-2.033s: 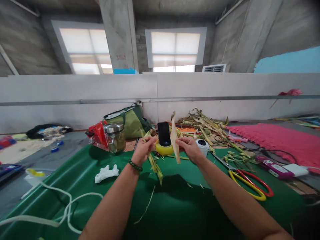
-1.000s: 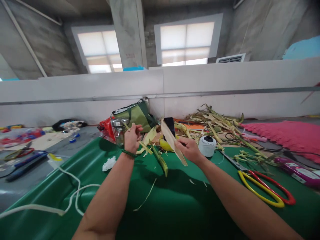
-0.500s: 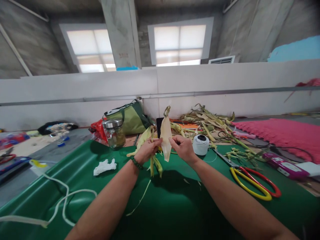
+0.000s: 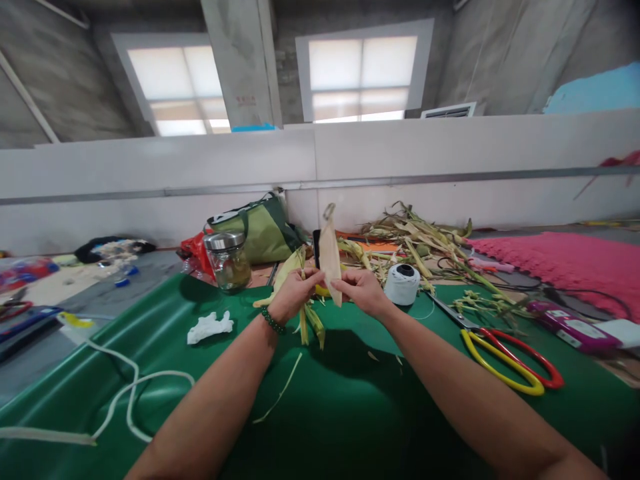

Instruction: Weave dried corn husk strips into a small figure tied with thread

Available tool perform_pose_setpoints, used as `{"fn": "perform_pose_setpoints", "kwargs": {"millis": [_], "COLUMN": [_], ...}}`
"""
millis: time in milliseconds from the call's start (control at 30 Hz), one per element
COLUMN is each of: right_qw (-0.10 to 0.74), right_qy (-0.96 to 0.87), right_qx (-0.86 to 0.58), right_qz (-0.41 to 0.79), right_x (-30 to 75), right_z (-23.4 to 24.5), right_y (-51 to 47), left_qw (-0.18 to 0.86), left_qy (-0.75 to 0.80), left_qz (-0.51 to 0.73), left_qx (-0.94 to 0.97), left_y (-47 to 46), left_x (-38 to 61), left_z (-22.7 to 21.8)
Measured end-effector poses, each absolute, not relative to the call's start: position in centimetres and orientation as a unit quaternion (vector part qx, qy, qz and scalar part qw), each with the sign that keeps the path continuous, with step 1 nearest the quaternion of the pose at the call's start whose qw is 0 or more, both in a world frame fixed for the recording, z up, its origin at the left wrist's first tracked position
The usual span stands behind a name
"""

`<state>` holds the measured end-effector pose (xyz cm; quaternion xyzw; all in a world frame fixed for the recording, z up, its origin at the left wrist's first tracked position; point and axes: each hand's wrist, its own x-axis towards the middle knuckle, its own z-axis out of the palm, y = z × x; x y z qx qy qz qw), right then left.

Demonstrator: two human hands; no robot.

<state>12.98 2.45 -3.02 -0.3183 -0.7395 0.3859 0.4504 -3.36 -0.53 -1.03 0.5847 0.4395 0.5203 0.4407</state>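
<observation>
A pale dry corn husk [image 4: 329, 253] stands upright between my hands, its thin curled tip pointing up. My left hand [image 4: 295, 293], with a green bead bracelet at the wrist, pinches its lower left edge. On the lower right edge, the fingers of my right hand [image 4: 363, 290] are closed. Yellow-green corn husks [image 4: 314, 327] show behind and below my left hand; whether that hand also grips them I cannot tell. A white thread spool [image 4: 402, 284] stands just right of my right hand.
Long-bladed scissors [image 4: 500, 353] with red and yellow handles lie at right, before a heap of dry husks [image 4: 425, 237]. A lidded glass jar [image 4: 227, 267], a green bag [image 4: 265, 230] and crumpled white tissue [image 4: 210, 328] are at left. White cord [image 4: 130, 393] loops across the green mat [image 4: 225, 427].
The dry husk has turned and looks narrower. My right hand has shifted slightly left along its lower edge. The whole view has tipped down a little.
</observation>
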Motion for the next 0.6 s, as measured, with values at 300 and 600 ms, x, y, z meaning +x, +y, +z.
{"fn": "perform_pose_setpoints", "kwargs": {"millis": [300, 600], "right_qw": [0.496, 0.481], "right_qy": [-0.765, -0.796], "right_qx": [-0.318, -0.332], "right_qz": [0.259, 0.159], "right_x": [13.0, 13.1], "right_z": [-2.8, -2.8], "right_y": [2.0, 1.6], "left_qw": [0.423, 0.255], "left_qy": [0.453, 0.487], "left_qz": [0.483, 0.467], "left_qx": [0.618, 0.692], "left_y": [-1.2, -1.8], "left_x": [-2.8, -2.2], "left_z": [-0.5, -0.2]}}
